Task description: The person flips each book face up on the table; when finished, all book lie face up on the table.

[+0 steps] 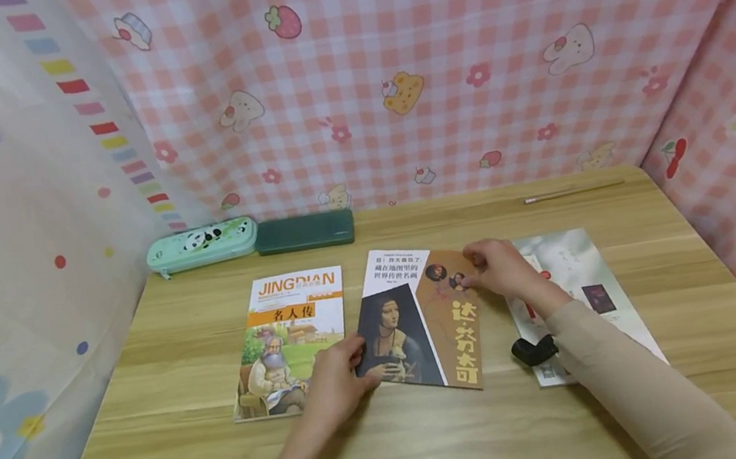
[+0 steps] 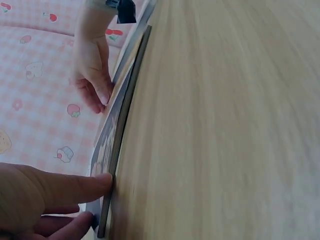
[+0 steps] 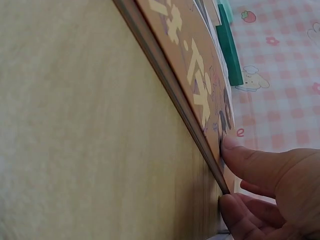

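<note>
A brown, white and black book with a portrait on its cover lies slightly turned in the middle of the table. My left hand grips its lower left edge; in the left wrist view the thumb presses on that edge. At the upper right corner, my right hand pinches the book. The right wrist view shows its thumb on the cover and fingertips at the edge. Left of it lies a second book, with an orange title band, beside my left hand.
A pale green booklet lies partly under my right forearm. Along the back stand a mint panda pencil case and a dark green case. A thin brush lies at the back right. Patterned cloth hangs behind the wooden table.
</note>
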Demonstrator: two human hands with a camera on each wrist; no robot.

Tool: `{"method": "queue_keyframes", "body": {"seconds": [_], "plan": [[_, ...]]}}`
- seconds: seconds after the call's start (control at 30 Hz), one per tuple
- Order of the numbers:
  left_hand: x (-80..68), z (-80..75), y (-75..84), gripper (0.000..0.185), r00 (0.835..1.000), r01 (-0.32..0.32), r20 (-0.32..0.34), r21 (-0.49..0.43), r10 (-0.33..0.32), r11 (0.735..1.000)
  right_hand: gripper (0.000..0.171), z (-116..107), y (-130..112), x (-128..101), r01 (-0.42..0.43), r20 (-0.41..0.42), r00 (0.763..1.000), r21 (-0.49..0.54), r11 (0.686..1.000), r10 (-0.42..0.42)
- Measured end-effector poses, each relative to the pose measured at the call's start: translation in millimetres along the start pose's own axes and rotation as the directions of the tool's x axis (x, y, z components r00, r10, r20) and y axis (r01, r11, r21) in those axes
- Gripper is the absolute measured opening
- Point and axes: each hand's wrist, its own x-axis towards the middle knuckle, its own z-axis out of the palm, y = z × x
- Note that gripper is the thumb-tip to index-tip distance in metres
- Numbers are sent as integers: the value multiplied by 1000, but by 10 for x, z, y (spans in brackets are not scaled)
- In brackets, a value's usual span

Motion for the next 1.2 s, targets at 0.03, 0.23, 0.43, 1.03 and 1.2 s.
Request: {"method": "queue_keyframes", "body": {"seconds": [0.03,0.23,0.43,1.03,1.2], "plan": [[2,4,8,54,1000,18,1,-10,-18,1000,34,5,6,4,1,-3,1000,4,1000,-1],[-32,62,19,58,996,88,-2,-91,-88,992,40,17,26,8,-23,13,1000,39,999,23],[-101,168,38,63,997,68,-39,-99,-72,993,44,28,47,19,-31,19,999,64,997,30],[-178,416,9,83,993,36,-84,-429,-80,903,49,1,114,68,-25,58,998,151,988,17],[-144,409,17,84,994,49,-67,-399,-82,916,49,-12,128,87,-22,68,998,140,990,12]]}}
